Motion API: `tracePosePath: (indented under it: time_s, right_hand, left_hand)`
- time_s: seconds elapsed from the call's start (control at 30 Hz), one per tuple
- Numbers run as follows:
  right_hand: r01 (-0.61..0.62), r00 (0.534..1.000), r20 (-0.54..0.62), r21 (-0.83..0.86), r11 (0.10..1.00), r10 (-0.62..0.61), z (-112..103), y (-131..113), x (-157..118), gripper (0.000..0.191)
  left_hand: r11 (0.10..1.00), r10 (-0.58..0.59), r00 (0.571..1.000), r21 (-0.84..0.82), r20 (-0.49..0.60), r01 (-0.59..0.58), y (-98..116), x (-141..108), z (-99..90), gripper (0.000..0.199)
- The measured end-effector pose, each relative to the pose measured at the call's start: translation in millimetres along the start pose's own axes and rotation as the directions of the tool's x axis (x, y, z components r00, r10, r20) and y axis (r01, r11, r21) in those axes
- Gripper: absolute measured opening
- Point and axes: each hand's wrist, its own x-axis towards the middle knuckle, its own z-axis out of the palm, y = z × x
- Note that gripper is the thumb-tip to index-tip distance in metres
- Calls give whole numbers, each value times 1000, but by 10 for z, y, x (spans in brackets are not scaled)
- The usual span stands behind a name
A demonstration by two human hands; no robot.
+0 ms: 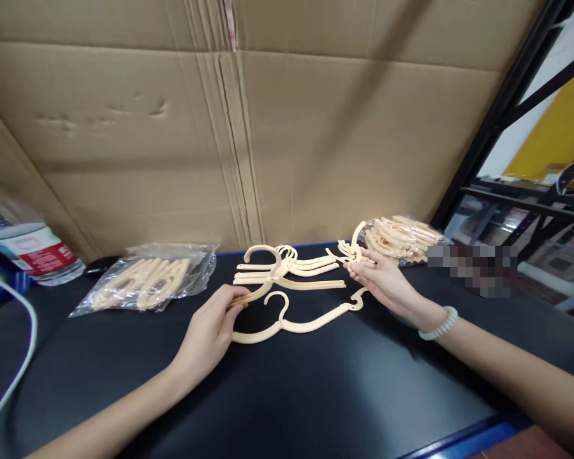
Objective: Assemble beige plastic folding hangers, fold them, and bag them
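My left hand (208, 328) is closed on one arm of a cream plastic clothes hanger (279, 258), its hook raised. Below it, another cream hanger (310, 326) lies on the black table, with a small hooked end piece at its right tip. Behind these, several folded hangers (316, 269) lie stacked side by side, partly covered by the held one. My right hand (385, 280) is pinched at a small pile of cream hooked end pieces (347, 250). A curved piece stands up by its fingertips; which piece they grip is unclear.
A clear bag of cream hanger parts (146, 280) lies at left, another bag (402, 236) at back right. A water bottle (33, 239) and white cable (31, 347) are far left. Cardboard (316, 140) walls the back; a black metal rack (478, 134) stands right.
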Motion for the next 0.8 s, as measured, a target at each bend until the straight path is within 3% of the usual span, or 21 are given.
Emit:
tracePosePath:
  time_s: [0.13, 0.4, 0.57, 0.8]
  right_hand:
    - [-76, 993, 96, -3, 997, 76, 12, -60, -35, 24]
    - [-142, 974, 173, -36, 989, 146, 37, -143, -104, 22]
    - [-234, 928, 293, -23, 972, 230, 82, -192, -172, 18]
    - [-364, 876, 338, -5, 931, 345, 104, -148, -200, 20]
  left_hand:
    - [1000, 9, 1000, -1, 11, -9, 4, -1, -10, 13]
    - [1000, 7, 1000, -16, 30, -6, 12, -12, -13, 14]
    - [1000, 15, 999, -19, 35, -14, 8, -7, -18, 14]
    - [1000, 28, 999, -11, 25, -27, 10, -7, -10, 15]
